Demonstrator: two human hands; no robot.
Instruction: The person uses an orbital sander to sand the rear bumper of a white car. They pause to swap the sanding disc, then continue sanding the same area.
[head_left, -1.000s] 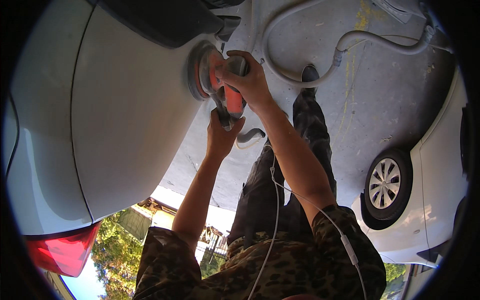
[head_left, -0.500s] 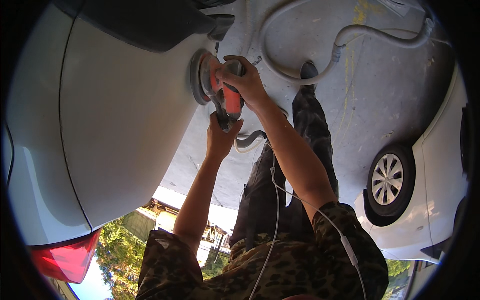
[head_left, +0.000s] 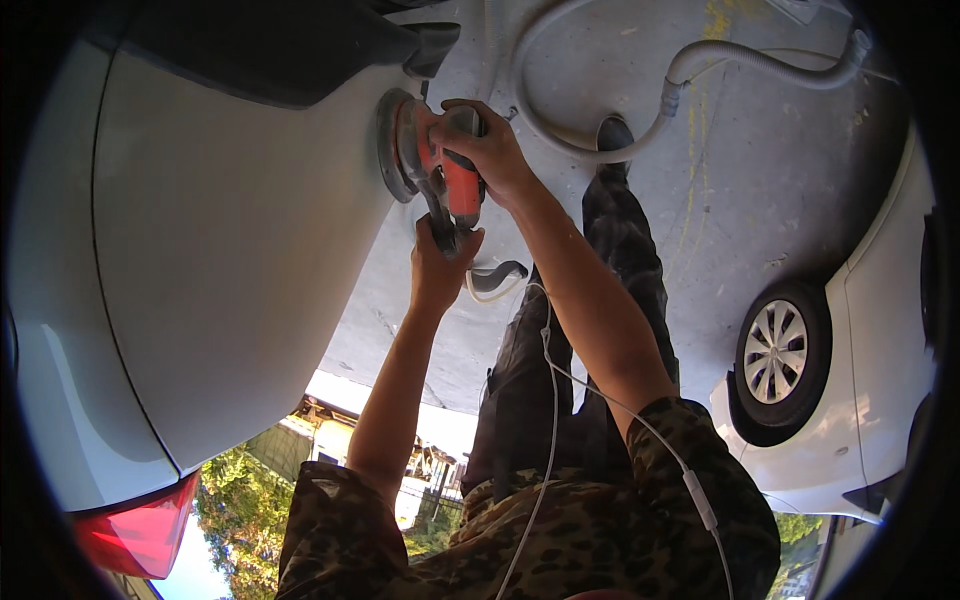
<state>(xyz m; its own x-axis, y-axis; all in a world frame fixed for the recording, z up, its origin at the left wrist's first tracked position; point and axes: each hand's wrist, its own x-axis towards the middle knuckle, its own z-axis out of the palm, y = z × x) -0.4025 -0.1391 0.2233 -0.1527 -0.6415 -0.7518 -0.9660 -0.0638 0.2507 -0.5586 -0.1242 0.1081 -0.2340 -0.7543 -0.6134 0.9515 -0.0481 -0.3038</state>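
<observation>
Gripping an orange and black sander (head_left: 424, 150) with both bare hands, a person stood beside a pale car (head_left: 235, 250) that filled the left of the view. The sander was at upper centre, by the edge of the car's dull side panel, its round dark disc (head_left: 391, 145) turned toward the paint; whether the two were touching could not be told for certain. The right hand (head_left: 492, 155) was curled over the sander's head, fingers wrapped around it. Lower down, the left hand (head_left: 438, 268) clasped the handle end between thumb and fingers. Just beside that hand, a short grey tube (head_left: 500, 274) hung near a white cord (head_left: 552, 430), which ran down across the person's camouflage shirt (head_left: 550, 530). Black trim (head_left: 270, 45) crossed the top of the car, and a red lamp (head_left: 140, 530) showed at lower left. Dark trousers (head_left: 622, 225) and one shoe (head_left: 614, 135) were visible on the grey floor (head_left: 740, 210). A thick grey hose (head_left: 745, 55) curved around near the shoe. At right, a second white car (head_left: 880, 320) showed its silver-spoked wheel (head_left: 775, 352).
</observation>
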